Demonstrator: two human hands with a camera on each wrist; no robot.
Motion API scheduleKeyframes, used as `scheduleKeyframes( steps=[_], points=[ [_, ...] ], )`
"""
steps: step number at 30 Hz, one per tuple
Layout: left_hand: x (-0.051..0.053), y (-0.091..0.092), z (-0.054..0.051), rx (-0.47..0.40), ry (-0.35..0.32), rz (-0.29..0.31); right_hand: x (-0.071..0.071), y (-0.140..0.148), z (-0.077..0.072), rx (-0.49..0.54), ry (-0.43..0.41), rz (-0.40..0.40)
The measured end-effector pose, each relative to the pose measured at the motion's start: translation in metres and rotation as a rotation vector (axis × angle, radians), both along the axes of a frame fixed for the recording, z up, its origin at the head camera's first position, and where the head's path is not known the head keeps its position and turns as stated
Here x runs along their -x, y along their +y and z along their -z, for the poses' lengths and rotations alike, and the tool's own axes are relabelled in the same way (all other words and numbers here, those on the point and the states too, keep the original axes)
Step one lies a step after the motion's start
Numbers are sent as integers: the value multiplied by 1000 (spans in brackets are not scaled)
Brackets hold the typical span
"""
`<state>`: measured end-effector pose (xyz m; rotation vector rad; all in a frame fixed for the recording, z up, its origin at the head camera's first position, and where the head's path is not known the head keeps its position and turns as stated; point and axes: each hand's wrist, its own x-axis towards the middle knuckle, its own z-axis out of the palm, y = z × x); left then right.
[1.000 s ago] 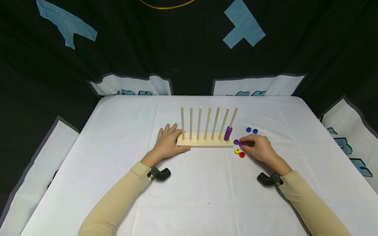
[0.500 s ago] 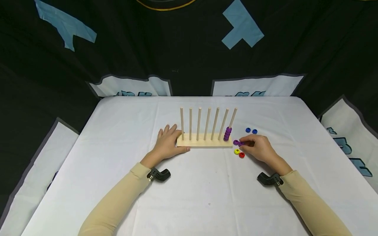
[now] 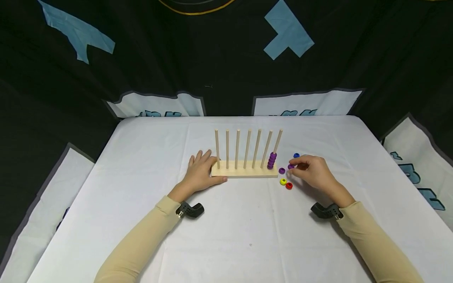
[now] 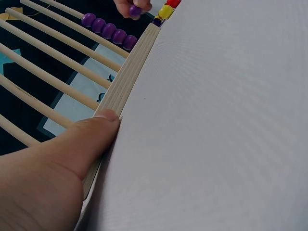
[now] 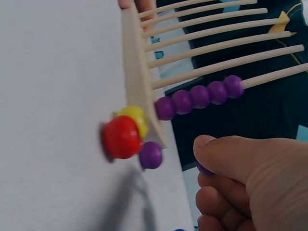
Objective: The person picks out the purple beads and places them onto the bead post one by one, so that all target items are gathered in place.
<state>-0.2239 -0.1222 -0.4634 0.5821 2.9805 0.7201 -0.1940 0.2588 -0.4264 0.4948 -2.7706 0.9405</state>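
Purple bead (image 3: 291,166) is pinched between finger and thumb of the right hand (image 3: 315,173), seemingly just clear of the worktop (image 3: 226,228). The left hand (image 3: 199,173) lies spread at the peg rack (image 3: 244,173)'s left end, thumb along its front. Five stacked beads (image 3: 271,161) circle the rightmost peg (image 3: 278,141); a yellow bead (image 3: 283,181) and red bead (image 3: 289,186) lie nearby.

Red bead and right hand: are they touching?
Apart. The head view shows white cloth between the red bead and the right hand, which pinches a purple bead.
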Motion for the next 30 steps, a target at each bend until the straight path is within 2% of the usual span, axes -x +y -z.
scheduleKeyframes(
  steps=[12, 19, 30],
  points=[
    [-1, 1, -1, -4, -3, -1, 4, -2, -33, 16, 52, 14],
    [0, 1, -1, -2, -3, 1, 10, -7, -63, 2, 61, 21],
    [-1, 1, -2, -1, -5, 0, 20, -13, -108, -12, 135, -43]
  ],
)
